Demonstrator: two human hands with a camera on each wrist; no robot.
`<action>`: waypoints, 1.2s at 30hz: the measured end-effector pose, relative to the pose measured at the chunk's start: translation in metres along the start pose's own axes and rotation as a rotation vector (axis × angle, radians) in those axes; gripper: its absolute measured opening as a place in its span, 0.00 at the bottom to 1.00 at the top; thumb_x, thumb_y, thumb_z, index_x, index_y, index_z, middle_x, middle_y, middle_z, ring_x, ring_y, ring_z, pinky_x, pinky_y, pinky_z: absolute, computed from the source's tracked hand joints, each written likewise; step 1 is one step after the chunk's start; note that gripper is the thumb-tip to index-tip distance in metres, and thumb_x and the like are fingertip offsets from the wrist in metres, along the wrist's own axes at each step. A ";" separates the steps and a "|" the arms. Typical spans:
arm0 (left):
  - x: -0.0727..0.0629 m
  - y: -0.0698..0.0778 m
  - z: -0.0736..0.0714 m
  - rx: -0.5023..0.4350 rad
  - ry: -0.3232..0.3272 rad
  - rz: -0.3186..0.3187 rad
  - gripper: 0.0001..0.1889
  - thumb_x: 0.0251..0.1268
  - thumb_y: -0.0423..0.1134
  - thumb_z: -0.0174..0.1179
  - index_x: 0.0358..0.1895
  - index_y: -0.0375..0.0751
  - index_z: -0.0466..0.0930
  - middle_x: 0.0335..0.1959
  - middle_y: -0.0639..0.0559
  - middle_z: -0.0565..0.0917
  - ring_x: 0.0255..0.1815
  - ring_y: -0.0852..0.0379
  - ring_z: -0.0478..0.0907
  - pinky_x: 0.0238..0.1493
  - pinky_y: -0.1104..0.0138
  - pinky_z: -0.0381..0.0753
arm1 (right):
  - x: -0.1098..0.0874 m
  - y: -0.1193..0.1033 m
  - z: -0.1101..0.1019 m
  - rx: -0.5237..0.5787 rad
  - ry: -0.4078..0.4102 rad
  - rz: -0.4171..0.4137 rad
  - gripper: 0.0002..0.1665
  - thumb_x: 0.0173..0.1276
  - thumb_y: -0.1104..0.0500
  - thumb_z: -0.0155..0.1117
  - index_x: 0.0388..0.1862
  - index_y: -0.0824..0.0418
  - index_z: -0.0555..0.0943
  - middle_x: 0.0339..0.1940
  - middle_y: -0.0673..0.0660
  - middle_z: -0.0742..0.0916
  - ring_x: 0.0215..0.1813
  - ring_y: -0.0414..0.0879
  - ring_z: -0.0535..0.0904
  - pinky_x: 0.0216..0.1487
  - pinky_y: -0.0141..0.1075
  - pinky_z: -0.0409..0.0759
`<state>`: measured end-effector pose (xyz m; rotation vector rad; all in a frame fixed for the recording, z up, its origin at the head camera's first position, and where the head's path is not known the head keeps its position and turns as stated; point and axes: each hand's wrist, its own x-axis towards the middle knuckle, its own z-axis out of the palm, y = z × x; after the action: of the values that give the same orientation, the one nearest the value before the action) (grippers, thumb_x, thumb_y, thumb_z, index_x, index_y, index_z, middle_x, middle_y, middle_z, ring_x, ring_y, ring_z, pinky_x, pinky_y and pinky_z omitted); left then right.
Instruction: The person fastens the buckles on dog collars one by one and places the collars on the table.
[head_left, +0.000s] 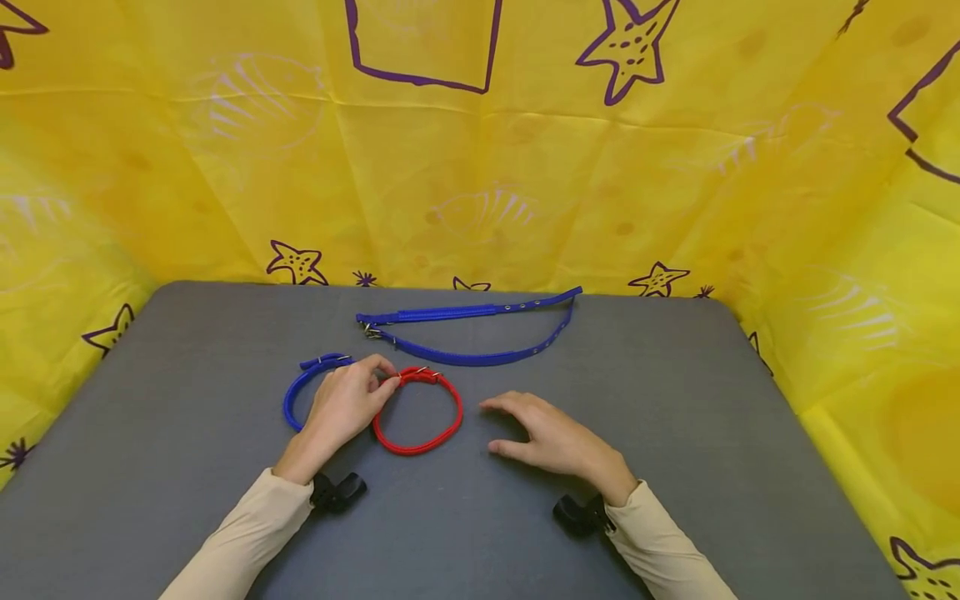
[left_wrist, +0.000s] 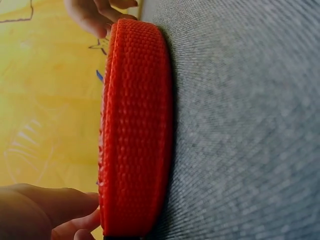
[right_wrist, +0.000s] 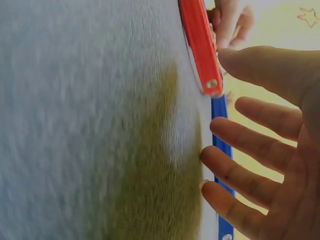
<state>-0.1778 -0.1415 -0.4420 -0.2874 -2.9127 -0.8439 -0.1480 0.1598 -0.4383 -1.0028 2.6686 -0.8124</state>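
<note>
My left hand [head_left: 347, 400] pinches the red collar [head_left: 417, 450] between thumb and fingertips at its upper left, near the metal buckle. The collar forms a round loop standing on its edge on the grey table; its woven band [left_wrist: 137, 125] fills the middle of the left wrist view. Under and behind my left hand lies a smaller blue collar [head_left: 291, 400], also looped and partly hidden by that hand. To the right of the red loop, my right hand [head_left: 551, 433] hovers with fingers spread and nothing in it. In the right wrist view its fingers [right_wrist: 250, 177] are apart, palm facing the collar.
A longer blue collar [head_left: 480, 358] with eyelets and a metal buckle lies stretched out along the back of the grey table [head_left: 675, 392]. Yellow cloth [head_left: 480, 167] printed with starfish and fish rises behind the table and along both sides.
</note>
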 end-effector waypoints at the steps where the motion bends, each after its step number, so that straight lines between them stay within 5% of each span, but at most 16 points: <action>1: 0.000 0.000 0.000 -0.006 0.000 0.000 0.07 0.66 0.42 0.64 0.41 0.44 0.84 0.15 0.56 0.72 0.16 0.59 0.65 0.20 0.67 0.60 | 0.000 0.002 -0.001 0.004 0.004 0.005 0.29 0.69 0.49 0.67 0.65 0.57 0.76 0.61 0.51 0.83 0.63 0.47 0.77 0.66 0.45 0.73; 22: 0.024 -0.011 -0.007 -0.159 0.020 -0.057 0.09 0.69 0.41 0.62 0.46 0.41 0.82 0.30 0.47 0.82 0.25 0.55 0.73 0.29 0.65 0.69 | 0.010 0.060 -0.026 0.047 0.286 0.052 0.21 0.67 0.58 0.69 0.56 0.64 0.81 0.52 0.59 0.86 0.57 0.54 0.81 0.61 0.50 0.75; 36: 0.049 -0.029 -0.014 -0.124 0.042 -0.103 0.15 0.70 0.42 0.60 0.53 0.37 0.79 0.39 0.40 0.83 0.40 0.43 0.78 0.41 0.54 0.73 | 0.022 0.096 -0.051 0.007 0.330 0.124 0.21 0.67 0.59 0.69 0.55 0.67 0.80 0.54 0.64 0.83 0.56 0.60 0.78 0.60 0.53 0.74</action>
<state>-0.2310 -0.1654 -0.4388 -0.1277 -2.8624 -1.0353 -0.2352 0.2271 -0.4477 -0.7467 2.9613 -1.0389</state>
